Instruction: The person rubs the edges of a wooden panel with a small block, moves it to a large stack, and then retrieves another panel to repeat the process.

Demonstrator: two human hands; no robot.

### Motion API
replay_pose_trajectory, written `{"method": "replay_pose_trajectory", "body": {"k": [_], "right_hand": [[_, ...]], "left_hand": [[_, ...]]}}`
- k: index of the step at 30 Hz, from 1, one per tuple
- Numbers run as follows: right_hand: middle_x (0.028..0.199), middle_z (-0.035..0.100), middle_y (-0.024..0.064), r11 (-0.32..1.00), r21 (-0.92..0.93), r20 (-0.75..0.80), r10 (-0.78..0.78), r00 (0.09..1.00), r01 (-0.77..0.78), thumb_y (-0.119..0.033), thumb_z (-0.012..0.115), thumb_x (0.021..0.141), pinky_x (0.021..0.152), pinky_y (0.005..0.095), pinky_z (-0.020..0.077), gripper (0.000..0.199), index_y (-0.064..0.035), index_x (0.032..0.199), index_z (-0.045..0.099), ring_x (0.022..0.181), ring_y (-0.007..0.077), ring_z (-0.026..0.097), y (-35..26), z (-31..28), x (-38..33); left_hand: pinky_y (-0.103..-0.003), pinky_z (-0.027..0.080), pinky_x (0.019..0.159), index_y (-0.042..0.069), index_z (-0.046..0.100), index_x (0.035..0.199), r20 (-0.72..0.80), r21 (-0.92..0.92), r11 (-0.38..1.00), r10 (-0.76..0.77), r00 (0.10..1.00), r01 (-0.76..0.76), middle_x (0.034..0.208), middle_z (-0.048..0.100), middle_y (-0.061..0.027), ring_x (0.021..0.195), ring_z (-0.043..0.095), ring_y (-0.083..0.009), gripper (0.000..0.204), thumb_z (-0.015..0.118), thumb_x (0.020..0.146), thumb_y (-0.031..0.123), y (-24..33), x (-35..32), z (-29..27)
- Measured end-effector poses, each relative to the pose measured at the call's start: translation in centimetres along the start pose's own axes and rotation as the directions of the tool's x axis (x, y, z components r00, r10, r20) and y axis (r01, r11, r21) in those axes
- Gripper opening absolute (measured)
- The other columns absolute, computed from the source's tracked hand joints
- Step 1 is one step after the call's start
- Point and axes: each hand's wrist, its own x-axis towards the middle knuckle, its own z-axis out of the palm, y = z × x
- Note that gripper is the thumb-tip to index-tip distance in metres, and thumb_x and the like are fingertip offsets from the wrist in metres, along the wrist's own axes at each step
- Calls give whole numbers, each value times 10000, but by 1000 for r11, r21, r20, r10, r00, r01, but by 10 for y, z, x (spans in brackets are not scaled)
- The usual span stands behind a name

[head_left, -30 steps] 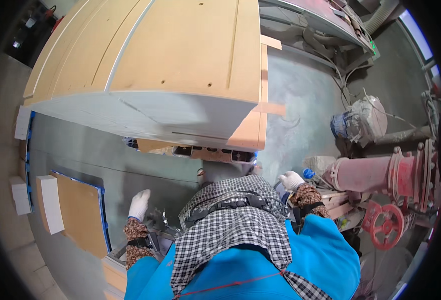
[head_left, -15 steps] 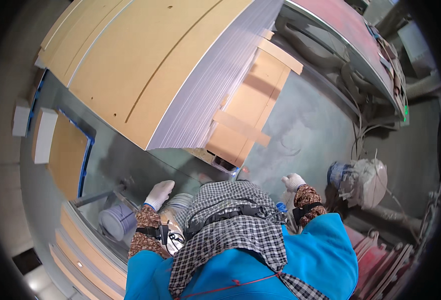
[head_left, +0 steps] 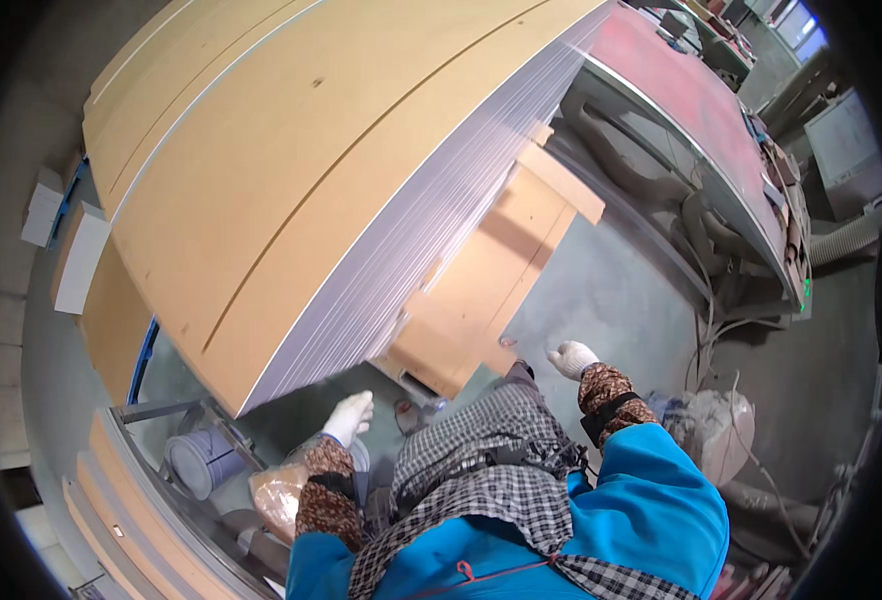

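My left hand (head_left: 349,417), in a white glove, hangs in the air just short of the near corner of a tall stack of tan panels (head_left: 291,190). Its fingers are curled in and I see nothing in them. My right hand (head_left: 573,360), gloved likewise, hovers over the grey-green floor beside a lower tan board (head_left: 511,240) along the stack's right side. Its fingers also look loosely curled around nothing. Neither hand touches the panels. The panels' pale edges (head_left: 431,190) face me, and a dark groove runs along the top one.
A lidded pale bucket (head_left: 204,462) stands at left beside a metal frame, with more boards (head_left: 141,490) below. To the right is a plastic-wrapped container (head_left: 716,430) with loose cables. A red-topped table (head_left: 661,80) with thick hoses beneath stands far right.
I have stepped closer, so the panel stack fills more of the view and its near corner is lower. My left hand has shifted right in the picture; the bucket appears farther left.
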Motion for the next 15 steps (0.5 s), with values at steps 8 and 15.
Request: {"method": "replay_pose_trajectory", "body": {"k": [8, 15], "right_hand": [[1216, 681, 297, 981, 186, -271, 99, 958, -49, -492, 565, 967, 1031, 494, 507, 585, 23, 1230, 653, 1181, 423, 647, 57, -105, 152], [1294, 624, 280, 946, 288, -585, 50, 810, 150, -498, 646, 912, 1014, 506, 512, 622, -44, 1333, 585, 1223, 424, 609, 101, -189, 279]], "left_hand": [[-314, 389, 575, 226, 501, 964, -82, -319, 945, -99, 992, 68, 859, 468, 22, 719, 482, -123, 169, 571, 1042, 359, -37, 42, 99], [-335, 504, 643, 129, 595, 1275, -290, -369, 925, -19, 957, -93, 1006, 630, -49, 797, 609, -175, 354, 572, 1037, 389, -109, 113, 140]]}}
